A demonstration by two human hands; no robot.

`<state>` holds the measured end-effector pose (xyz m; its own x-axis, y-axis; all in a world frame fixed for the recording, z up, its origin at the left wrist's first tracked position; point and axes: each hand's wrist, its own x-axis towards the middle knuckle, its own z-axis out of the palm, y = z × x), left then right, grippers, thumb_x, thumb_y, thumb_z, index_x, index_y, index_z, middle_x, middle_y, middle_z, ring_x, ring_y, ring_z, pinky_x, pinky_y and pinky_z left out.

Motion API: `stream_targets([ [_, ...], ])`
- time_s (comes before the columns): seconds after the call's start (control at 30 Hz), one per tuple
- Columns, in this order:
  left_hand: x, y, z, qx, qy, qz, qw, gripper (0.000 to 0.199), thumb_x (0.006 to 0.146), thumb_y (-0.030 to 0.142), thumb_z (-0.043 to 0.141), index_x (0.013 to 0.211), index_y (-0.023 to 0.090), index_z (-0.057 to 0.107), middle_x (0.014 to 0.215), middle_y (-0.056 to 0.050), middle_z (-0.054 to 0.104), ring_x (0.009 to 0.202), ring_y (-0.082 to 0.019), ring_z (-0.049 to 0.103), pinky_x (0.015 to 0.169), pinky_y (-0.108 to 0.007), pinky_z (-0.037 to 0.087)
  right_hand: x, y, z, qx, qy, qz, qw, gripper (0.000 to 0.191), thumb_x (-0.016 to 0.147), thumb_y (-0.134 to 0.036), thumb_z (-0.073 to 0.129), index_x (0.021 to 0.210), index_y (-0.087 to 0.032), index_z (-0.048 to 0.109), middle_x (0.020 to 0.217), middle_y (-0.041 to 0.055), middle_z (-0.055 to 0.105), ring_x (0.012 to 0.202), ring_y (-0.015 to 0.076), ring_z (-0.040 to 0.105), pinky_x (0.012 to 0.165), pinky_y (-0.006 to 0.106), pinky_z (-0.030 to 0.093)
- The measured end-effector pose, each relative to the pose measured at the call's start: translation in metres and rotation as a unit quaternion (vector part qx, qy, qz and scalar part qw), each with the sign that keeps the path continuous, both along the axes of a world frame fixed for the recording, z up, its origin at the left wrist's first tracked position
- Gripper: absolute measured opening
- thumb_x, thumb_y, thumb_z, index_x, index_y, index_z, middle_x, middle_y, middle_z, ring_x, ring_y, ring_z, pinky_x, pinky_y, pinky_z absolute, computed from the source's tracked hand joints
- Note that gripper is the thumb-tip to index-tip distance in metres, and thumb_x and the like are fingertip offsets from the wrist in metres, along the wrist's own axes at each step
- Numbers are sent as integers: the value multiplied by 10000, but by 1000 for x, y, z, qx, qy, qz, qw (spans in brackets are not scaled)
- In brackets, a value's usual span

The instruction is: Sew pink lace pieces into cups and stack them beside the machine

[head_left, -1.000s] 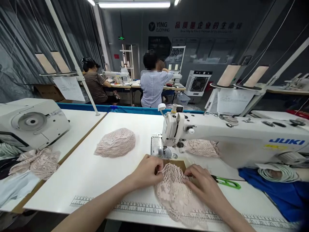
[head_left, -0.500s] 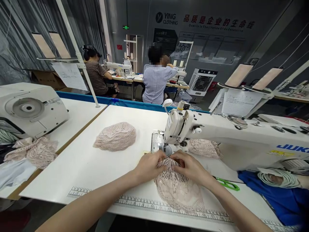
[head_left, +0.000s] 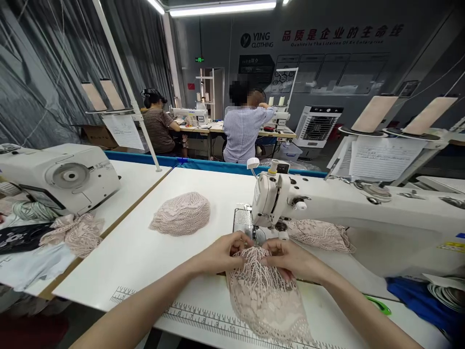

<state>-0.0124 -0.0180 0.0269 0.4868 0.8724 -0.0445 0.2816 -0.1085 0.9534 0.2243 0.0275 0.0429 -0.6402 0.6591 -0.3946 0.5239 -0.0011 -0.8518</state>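
A pale pink lace piece (head_left: pixel 267 300) hangs toward me from just in front of the needle area of a white sewing machine (head_left: pixel 267 198). My left hand (head_left: pixel 227 252) pinches its upper left edge between thumb and fingers. On the other side, my right hand (head_left: pixel 290 257) grips the upper right edge, fingers closed on the lace. Both hands are close together below the presser foot, whose contact with the lace is too small to make out. The lace spreads over the printed ruler (head_left: pixel 207 320) at the table's front edge.
Stacked lace pieces (head_left: pixel 181 213) lie left of the machine, and more lace (head_left: pixel 321 235) lies behind its needle head. Green snips (head_left: pixel 379 304) and blue cloth (head_left: pixel 414 303) are at right. A second machine (head_left: pixel 72 177) stands left. Two people sit farther back.
The view has shifted, so the scene sits lower. Both hands and the lace are slightly farther from the needle, and the lace lies flatter and more spread out toward me.
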Motion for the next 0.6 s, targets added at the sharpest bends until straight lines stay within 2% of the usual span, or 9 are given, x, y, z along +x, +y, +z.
stream_targets([
  [0.07, 1, 3, 3, -18, 26, -12, 999, 389, 824, 309, 686, 1180, 208, 567, 720, 50, 455, 662, -124, 436, 576, -239, 316, 0, 1, -8, -10, 27, -8, 1000, 366, 777, -531, 738, 858, -202, 599, 492, -68, 518, 433, 107, 476, 441, 218, 314],
  [0.17, 9, 8, 9, 2, 74, 1, 997, 476, 799, 501, 737, 1136, 204, 581, 732, 44, 462, 667, -134, 441, 565, -245, 303, -1, 0, -20, -2, 54, -18, 998, 338, 787, -496, 736, 875, -198, 602, 484, -66, 539, 427, 105, 478, 445, 219, 330],
  [0.27, 21, 15, 11, 41, 121, 10, 992, 480, 767, 558, 754, 1046, 205, 589, 723, 44, 476, 655, -138, 449, 559, -246, 293, -1, -2, -26, 20, 66, -38, 997, 297, 823, -472, 688, 898, -194, 613, 489, -50, 577, 438, 110, 484, 482, 236, 385],
  [0.4, 30, 20, 4, 48, 151, 0, 987, 449, 818, 544, 709, 1086, 217, 560, 614, 75, 454, 554, -130, 404, 525, -247, 245, 0, -4, -21, 24, 64, -58, 996, 321, 805, -486, 689, 905, -184, 651, 513, -31, 617, 478, 133, 541, 518, 264, 435],
  [0.6, 28, 19, -10, 105, 150, 55, 982, 295, 876, 362, 689, 1089, 223, 538, 566, 106, 370, 528, -112, 365, 531, -229, 251, 4, -3, -10, 54, 67, -101, 991, 307, 774, -473, 729, 847, -179, 678, 573, -23, 643, 537, 138, 610, 545, 261, 464],
])
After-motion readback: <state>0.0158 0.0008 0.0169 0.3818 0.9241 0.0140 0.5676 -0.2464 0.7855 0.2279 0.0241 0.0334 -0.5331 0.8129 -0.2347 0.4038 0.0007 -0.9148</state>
